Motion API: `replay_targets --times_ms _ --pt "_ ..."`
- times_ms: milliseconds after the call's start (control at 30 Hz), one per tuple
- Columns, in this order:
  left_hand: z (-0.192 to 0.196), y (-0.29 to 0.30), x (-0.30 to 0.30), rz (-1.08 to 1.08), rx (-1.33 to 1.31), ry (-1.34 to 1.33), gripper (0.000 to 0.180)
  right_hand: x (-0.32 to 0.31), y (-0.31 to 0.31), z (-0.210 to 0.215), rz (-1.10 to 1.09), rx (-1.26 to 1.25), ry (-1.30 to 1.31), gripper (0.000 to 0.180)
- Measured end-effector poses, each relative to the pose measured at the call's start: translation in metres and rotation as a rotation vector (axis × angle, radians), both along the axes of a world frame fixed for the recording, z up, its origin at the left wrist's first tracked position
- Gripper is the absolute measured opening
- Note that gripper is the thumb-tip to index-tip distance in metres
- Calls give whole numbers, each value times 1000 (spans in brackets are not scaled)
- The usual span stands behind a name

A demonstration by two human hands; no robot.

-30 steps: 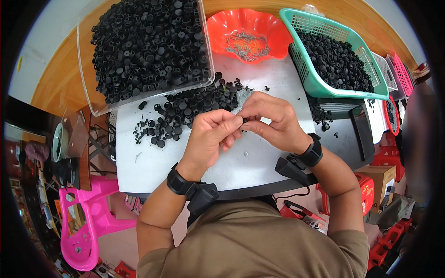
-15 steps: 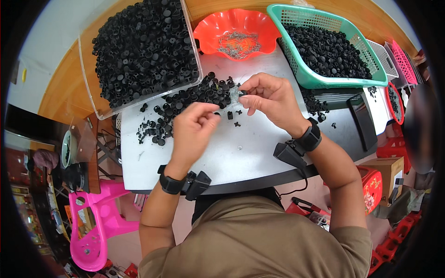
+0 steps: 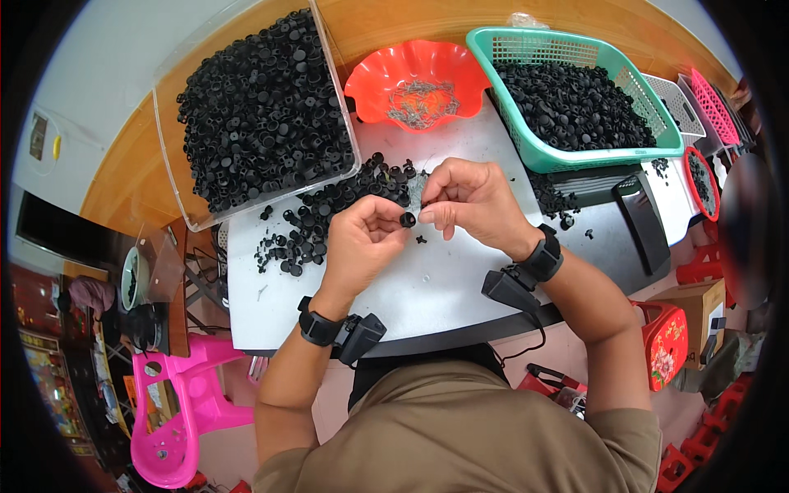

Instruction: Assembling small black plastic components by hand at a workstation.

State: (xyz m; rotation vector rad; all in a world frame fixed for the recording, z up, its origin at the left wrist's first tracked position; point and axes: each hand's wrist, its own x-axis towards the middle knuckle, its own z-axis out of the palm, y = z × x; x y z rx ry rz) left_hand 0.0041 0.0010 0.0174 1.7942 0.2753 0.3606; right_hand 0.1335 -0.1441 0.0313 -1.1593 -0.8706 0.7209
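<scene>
My left hand pinches a small round black plastic cap between thumb and fingertips, its hollow side showing. Close beside it, my right hand has thumb and index finger pressed together; whatever they hold is hidden. A heap of thin silvery pins lies by the right fingertips. Behind and left of my hands, loose black caps and smaller parts are spread over the white tabletop. One tiny black cross-shaped piece rests just below the fingers.
A clear plastic bin full of black caps stands back left. Beside it, a red wavy-rimmed bowl holds metal pins. The green basket at back right contains more black parts. Right of my hands lies a long black object.
My hands have come closer together, and the left now holds the cap up beside the right fingertips. The upright black piece between them no longer shows on the table. The whole view has shifted slightly.
</scene>
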Motion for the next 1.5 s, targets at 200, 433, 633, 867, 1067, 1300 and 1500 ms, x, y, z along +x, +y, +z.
replay_targets --times_ms 200,433,633,867,1067,1300,1500 --pt "0 -5 2 -38 -318 -172 23 -1 4 -5 15 10 23 12" --pt "2 -5 -1 -62 -359 -285 22 -3 7 -9 8 67 27 11" --pt "-1 -2 -2 -107 -511 -252 25 -7 5 -9 6 66 -56 11" --pt "-12 9 -4 -203 -876 -224 25 -10 5 -7 32 120 80 12" --pt "-10 7 -3 -201 -859 -242 26 -11 4 -6 2 111 47 12" --pt "-9 6 -3 -176 -758 -249 29 -13 5 -5 -8 120 -29 11" --pt "-9 4 -3 -174 -673 -276 29 -13 5 -4 -26 107 -83 11"
